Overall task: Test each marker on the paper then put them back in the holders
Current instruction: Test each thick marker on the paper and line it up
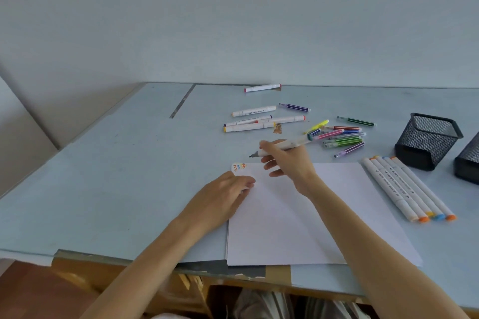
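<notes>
Soft, even daylight, cool bluish cast — no hard glare. Faint shadows under the hands on the paper point(285, 215). Wide-angle bend at the frame edges. Overall slightly soft; wall point(233, 8) flat and featureless, marker print barely legible.

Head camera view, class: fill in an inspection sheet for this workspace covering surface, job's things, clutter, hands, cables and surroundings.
Surface: pale blue table, worn front edge.
Job's things: paper with marks in its far left corner; row of tested-looking markers; two piles of loose markers; mesh holders, apparently empty.
Clutter: small brown scrap.
Hands: left hand flat on paper; right hand holds uncapped marker above it.
Cables: nothing seen.
Surroundings: plain wall.
</notes>
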